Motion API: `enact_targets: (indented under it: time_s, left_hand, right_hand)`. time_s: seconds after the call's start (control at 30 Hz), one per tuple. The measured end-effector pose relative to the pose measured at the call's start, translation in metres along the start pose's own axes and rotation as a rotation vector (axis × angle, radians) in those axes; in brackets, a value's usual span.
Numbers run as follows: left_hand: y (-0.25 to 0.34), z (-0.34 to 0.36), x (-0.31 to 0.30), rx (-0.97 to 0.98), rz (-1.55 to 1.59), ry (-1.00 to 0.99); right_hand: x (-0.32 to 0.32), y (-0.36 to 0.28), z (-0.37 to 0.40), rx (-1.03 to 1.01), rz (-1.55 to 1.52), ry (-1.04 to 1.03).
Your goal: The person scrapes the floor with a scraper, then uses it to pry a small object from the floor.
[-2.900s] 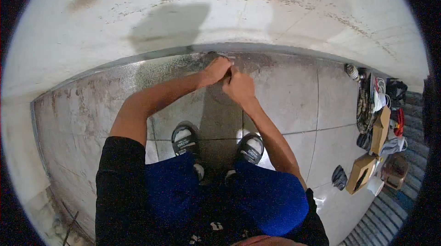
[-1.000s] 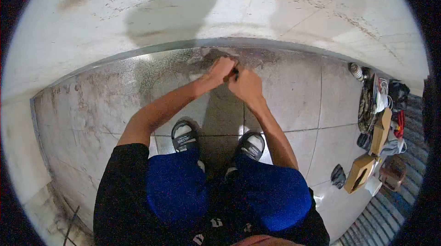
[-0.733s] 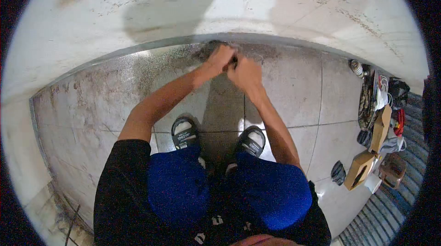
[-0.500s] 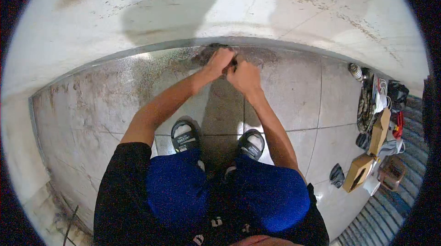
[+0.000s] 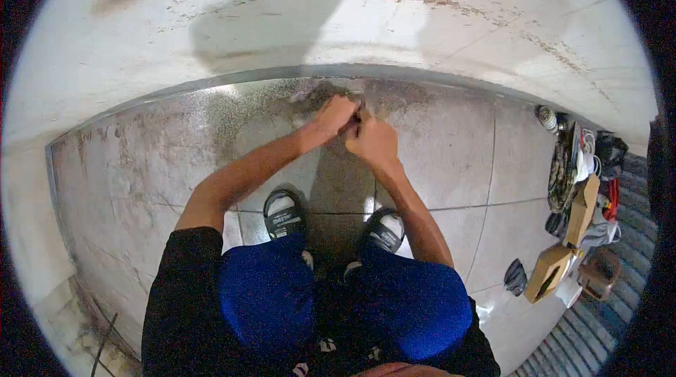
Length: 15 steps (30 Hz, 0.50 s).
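Observation:
My left hand (image 5: pixel 336 115) is closed, its fingers curled in above the floor near the foot of the wall. Just right of it and slightly nearer to me is my right hand (image 5: pixel 373 141), also closed. The two hands almost meet. A small, dark, thin piece (image 5: pixel 362 111) shows between them, too little of it visible to name. Below and beyond the hands, a dark, dirty patch (image 5: pixel 310 99) marks the tiled floor (image 5: pixel 436 152) along the wall's base.
The stained white wall (image 5: pixel 274 32) curves across the front. My sandalled feet (image 5: pixel 285 215) are on the tiles. To the right lie an open cardboard box (image 5: pixel 549 273), a dark crumpled bag (image 5: pixel 515 277), a brown plastic stool (image 5: pixel 600 273) and red items (image 5: pixel 611 199), beside a ribbed shutter (image 5: pixel 598 328).
Both hands have drawn back a little from the wall towards me, still close together and closed. The view has shifted slightly.

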<state>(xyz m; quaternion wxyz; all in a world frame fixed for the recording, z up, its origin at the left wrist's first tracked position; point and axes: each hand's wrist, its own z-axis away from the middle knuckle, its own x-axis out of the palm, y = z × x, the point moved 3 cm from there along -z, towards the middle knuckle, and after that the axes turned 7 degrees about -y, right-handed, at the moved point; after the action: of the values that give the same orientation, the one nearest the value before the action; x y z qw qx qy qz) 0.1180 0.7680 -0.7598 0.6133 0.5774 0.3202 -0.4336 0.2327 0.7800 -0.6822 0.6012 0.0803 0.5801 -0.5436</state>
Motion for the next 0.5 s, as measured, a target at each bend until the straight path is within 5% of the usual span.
enact_targets:
  time_s: [0.2,0.33,0.5]
  left_hand:
    - [-0.017,-0.021,-0.007,-0.058,-0.032,-0.149]
    - [0.002,-0.007,0.019,0.097,-0.08,0.009]
    - [0.015,-0.014,0.026,0.121,-0.12,-0.1]
  right_hand:
    - [-0.002,-0.001,-0.015,-0.01,0.061,0.071]
    - [-0.012,-0.004,0.021,0.118,-0.004,-0.015]
    - [-0.013,0.019,0.017,0.007,0.0,0.043]
